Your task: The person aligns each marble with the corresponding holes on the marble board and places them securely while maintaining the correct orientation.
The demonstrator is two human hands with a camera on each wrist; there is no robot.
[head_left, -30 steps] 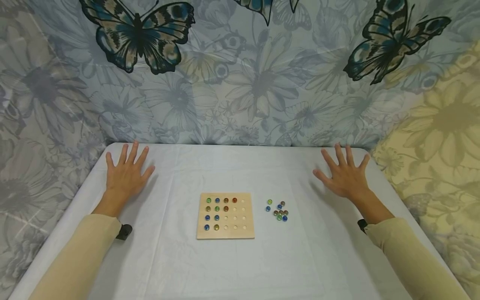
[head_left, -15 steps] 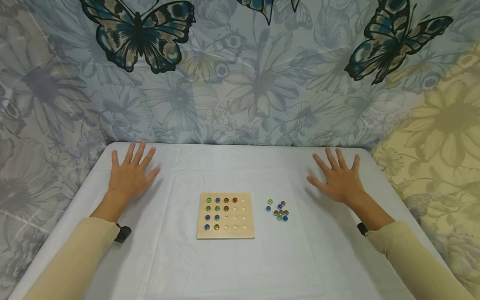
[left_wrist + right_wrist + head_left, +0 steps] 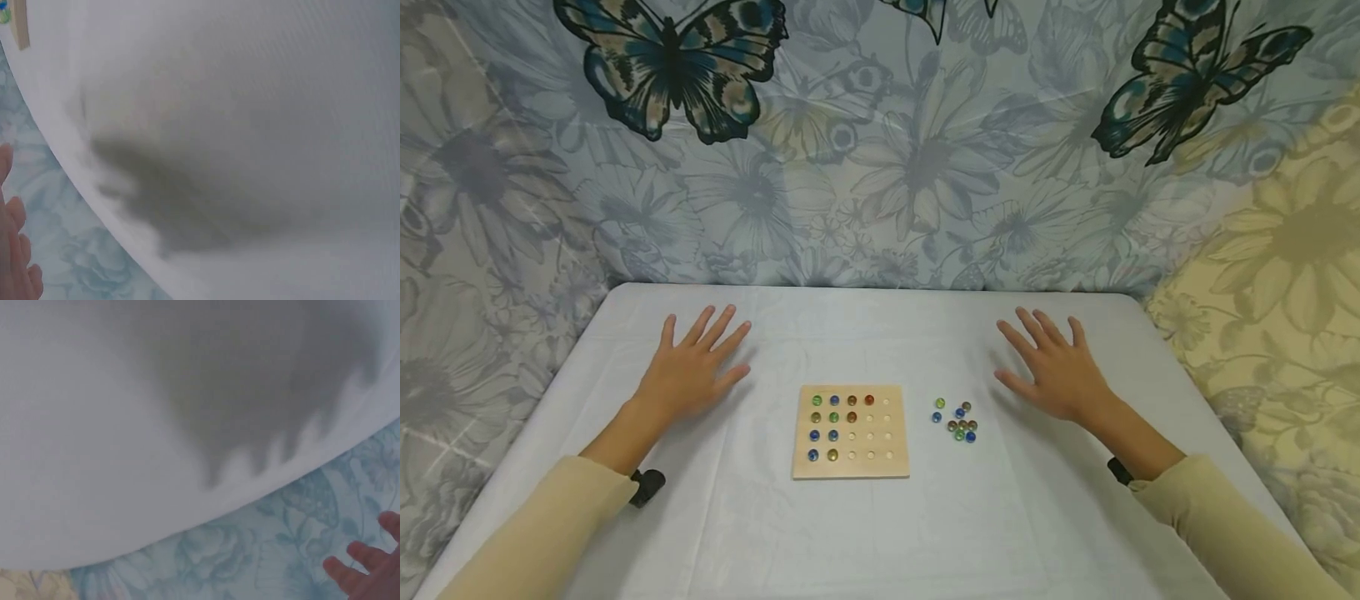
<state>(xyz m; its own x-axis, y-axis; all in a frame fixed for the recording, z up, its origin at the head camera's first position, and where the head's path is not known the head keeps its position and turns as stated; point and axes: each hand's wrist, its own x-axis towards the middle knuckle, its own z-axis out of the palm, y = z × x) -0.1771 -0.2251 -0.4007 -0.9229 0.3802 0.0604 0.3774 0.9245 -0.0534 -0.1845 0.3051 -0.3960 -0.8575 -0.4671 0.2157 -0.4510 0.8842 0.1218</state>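
Observation:
A square wooden board (image 3: pixel 880 468) with rows of round hollows lies mid-table in the head view. Glass marbles, green, blue, amber and red, sit in its left-hand hollows; several hollows at the right hold nothing. Just right of the board is a loose cluster of marbles (image 3: pixel 961 426). My left hand (image 3: pixel 683 375), fingers spread, hovers left of the board and holds nothing. Over the table to the right of the loose marbles, my right hand (image 3: pixel 1060 371) is likewise spread and without anything in it. Fingertips (image 3: pixel 15 212) show at the left wrist view's edge, with a board corner (image 3: pixel 20 25) above.
A white cloth (image 3: pixel 850 542) covers the table. Behind its far edge hangs a fabric backdrop (image 3: pixel 917 167) with flowers and butterflies. A dark band with a small device (image 3: pixel 647 487) sits at the left cuff, and another dark band (image 3: pixel 1120 471) at the right.
Both hands have moved inward, toward the board and marbles, and slightly nearer the person. The board and the marbles have stayed in place.

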